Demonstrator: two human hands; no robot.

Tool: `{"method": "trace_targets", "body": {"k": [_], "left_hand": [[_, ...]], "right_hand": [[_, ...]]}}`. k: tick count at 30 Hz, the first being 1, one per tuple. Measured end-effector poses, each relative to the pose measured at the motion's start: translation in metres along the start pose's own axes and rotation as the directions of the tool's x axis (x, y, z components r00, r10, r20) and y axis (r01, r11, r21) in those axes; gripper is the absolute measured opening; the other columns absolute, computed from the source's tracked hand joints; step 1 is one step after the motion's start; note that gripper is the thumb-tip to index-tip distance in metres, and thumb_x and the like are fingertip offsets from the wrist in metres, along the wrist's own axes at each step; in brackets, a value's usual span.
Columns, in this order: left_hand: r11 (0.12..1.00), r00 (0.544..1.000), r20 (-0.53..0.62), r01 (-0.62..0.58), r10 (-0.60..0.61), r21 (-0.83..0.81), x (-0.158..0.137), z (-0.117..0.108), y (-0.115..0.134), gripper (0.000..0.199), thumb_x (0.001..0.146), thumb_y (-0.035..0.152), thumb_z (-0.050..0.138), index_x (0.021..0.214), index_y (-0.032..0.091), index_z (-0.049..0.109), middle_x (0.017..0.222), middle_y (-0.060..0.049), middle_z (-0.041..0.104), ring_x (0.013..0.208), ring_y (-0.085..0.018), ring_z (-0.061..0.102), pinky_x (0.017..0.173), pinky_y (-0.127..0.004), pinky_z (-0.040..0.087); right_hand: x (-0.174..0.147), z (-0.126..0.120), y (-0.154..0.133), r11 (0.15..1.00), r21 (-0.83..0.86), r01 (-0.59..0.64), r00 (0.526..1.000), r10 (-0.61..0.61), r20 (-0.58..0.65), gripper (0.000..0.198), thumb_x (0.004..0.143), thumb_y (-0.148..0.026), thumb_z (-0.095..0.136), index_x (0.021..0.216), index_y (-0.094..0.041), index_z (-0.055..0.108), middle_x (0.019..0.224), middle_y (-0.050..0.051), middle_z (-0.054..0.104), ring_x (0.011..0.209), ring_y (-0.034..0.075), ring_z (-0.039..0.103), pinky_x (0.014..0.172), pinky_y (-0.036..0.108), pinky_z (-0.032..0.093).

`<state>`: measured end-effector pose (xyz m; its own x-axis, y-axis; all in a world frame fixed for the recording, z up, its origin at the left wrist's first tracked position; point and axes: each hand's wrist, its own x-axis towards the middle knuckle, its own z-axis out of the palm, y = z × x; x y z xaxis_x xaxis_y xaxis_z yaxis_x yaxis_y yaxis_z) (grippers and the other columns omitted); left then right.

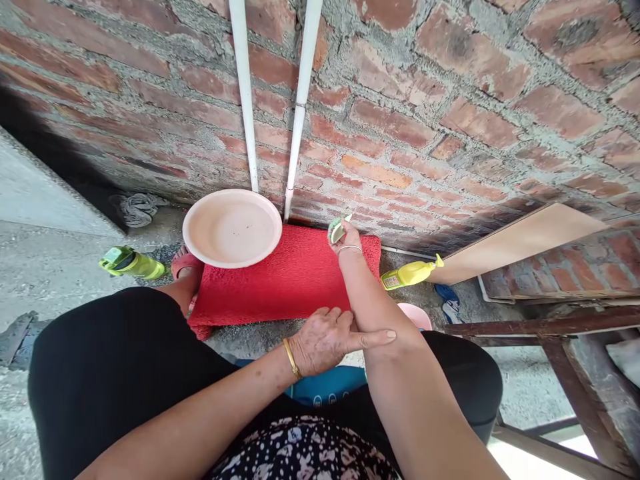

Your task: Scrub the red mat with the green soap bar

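A scrub brush [337,231] with a pale back and green bristles is in my right hand [349,239], its fingers closed round it above the right end of a red shaggy mat [280,280]. My left hand [325,340] grips my right forearm, one digit stretched across the skin near the elbow and the other fingers curled at the arm's edge, their tips hidden. At the mat's left end stands a pale pink basin [233,227] with a few dark specks inside. The mat lies before my knees, raised off the ground; its support is mostly hidden.
A yellow squeeze bottle [411,273] is right of the mat, with a pink container [416,316] partly behind my arm. A green bottle [133,263] stands left. White pipes [245,100] run down the brick wall [380,127]. A wooden frame [565,373] is at right.
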<state>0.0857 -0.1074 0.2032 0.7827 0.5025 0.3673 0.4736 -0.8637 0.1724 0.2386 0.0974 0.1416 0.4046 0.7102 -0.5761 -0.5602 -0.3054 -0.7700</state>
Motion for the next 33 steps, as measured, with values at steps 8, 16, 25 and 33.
{"method": "trace_targets", "body": {"k": [8,16,25,33], "left_hand": [[0.934,0.876,0.331,0.354,-0.350,0.051,0.003,0.014,-0.019,0.072,0.086,0.009,0.043,0.152,0.032,0.024,0.085,-0.005,0.060,0.075,-0.017,0.060,0.067,-0.028,0.048],[0.879,0.764,0.479,0.475,-0.433,0.037,-0.001,0.021,-0.034,0.038,0.089,0.012,0.042,0.122,0.018,0.060,0.097,-0.012,0.067,0.088,-0.023,0.064,0.075,-0.035,0.047],[0.478,0.673,0.662,0.724,-0.330,-0.497,0.006,0.010,-0.028,0.038,0.091,0.048,0.046,0.085,0.017,0.067,0.081,-0.005,0.067,0.078,-0.018,0.062,0.070,-0.029,0.048],[-0.633,0.708,0.705,0.568,0.049,-0.526,0.020,-0.008,0.029,0.081,0.064,0.071,0.070,0.127,0.023,0.054,0.102,-0.007,0.065,0.076,-0.014,0.062,0.056,-0.022,0.048]], "right_hand": [[-0.007,-0.014,-0.006,0.987,0.076,-0.144,0.984,0.151,-0.093,0.017,0.083,-0.036,0.063,0.084,-0.021,0.056,0.070,0.000,0.062,0.062,0.012,0.059,0.054,0.024,0.050],[0.006,-0.033,-0.011,0.963,0.217,-0.162,0.982,0.180,-0.065,0.027,0.083,-0.048,0.062,0.082,-0.024,0.050,0.079,0.000,0.058,0.068,0.012,0.062,0.055,0.026,0.053],[0.010,-0.036,-0.019,0.924,0.352,-0.152,0.980,0.187,-0.067,0.026,0.088,-0.048,0.055,0.085,-0.023,0.049,0.081,0.001,0.057,0.069,0.012,0.061,0.053,0.026,0.054],[0.011,-0.035,0.003,0.966,0.216,-0.144,0.976,0.175,-0.133,0.031,0.087,-0.052,0.053,0.078,-0.023,0.047,0.078,0.001,0.057,0.071,0.013,0.061,0.055,0.027,0.054]]}}
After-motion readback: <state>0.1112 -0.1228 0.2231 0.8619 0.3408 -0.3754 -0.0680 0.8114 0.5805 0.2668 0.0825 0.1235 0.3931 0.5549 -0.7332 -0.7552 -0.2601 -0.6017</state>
